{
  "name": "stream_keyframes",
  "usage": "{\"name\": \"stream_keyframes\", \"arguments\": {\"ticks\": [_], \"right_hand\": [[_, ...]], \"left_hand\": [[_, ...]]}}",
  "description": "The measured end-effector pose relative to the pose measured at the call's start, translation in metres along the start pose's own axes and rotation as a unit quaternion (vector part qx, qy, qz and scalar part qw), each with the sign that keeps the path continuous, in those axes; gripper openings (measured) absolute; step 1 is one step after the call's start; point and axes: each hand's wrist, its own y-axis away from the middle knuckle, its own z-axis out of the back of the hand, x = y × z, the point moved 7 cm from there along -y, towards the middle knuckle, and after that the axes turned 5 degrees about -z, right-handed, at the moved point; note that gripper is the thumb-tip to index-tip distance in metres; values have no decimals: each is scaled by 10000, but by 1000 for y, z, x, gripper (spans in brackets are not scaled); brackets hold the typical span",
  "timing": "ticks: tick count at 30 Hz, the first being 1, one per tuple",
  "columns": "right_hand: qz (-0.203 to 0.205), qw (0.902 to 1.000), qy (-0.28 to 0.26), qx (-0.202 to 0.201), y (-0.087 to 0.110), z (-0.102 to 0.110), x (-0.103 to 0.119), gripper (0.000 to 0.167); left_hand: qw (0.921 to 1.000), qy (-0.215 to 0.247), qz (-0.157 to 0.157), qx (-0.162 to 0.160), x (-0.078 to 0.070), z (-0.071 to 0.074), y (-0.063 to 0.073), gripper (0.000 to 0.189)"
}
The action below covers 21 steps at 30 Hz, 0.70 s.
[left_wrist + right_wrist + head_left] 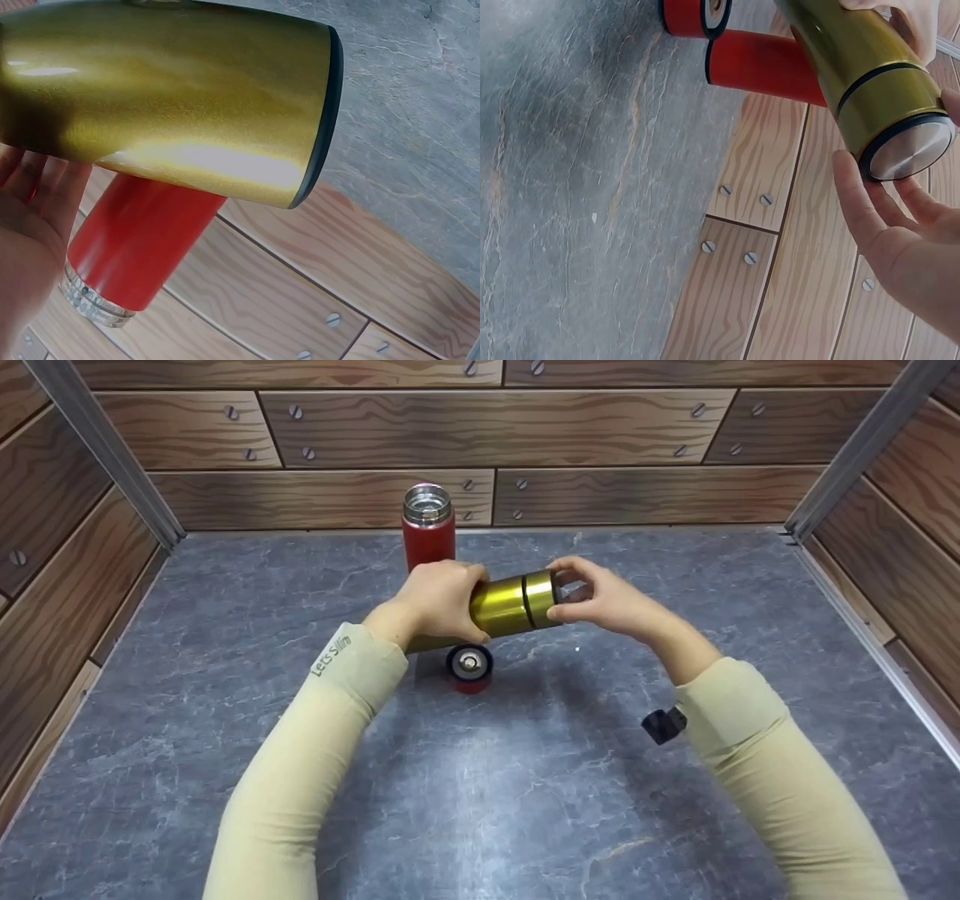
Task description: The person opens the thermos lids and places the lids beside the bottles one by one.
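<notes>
A gold thermos flask (499,606) is held tilted, nearly on its side, above the table. Around its body curls my left hand (448,600). The fingers and thumb of my right hand (611,598) grip the rim of its gold lid (885,105), which sits on the flask with a dark band between them. In the right wrist view the lid's silver top faces outward. Behind the left hand stands a red thermos flask (429,536), upright, its steel mouth uncovered. A red lid (471,667) lies below the gold flask with its dark-rimmed inner side showing.
The grey marbled table (480,810) is bordered by wood-patterned walls (495,427) at the back and both sides. Metal rails (862,457) run along the corners. A small black device (664,726) is at the right sleeve.
</notes>
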Motion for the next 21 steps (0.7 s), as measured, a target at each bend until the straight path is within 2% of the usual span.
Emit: {"name": "stream_keyframes", "arguments": {"ticks": [3, 8, 12, 16, 21], "right_hand": [[-244, 9997, -78, 63, -1, -2, -3, 67], [-778, 9968, -138, -138, -2, -1, -8, 69], [-944, 9952, -167, -184, -2, -1, -9, 68], [-857, 9959, -234, -193, -1, 0, -8, 66], [-270, 9994, 24, -221, 1, 2, -3, 63]], "left_hand": [[10000, -7, 21, 42, 1, -1, 0, 65], [10000, 15, 54, 49, 1, -1, -1, 65], [10000, 7, 61, 39, 1, -1, -1, 65], [10000, 7, 27, 50, 0, -1, -1, 65], [9999, 72, 22, 77, 1, -3, -1, 65]]}}
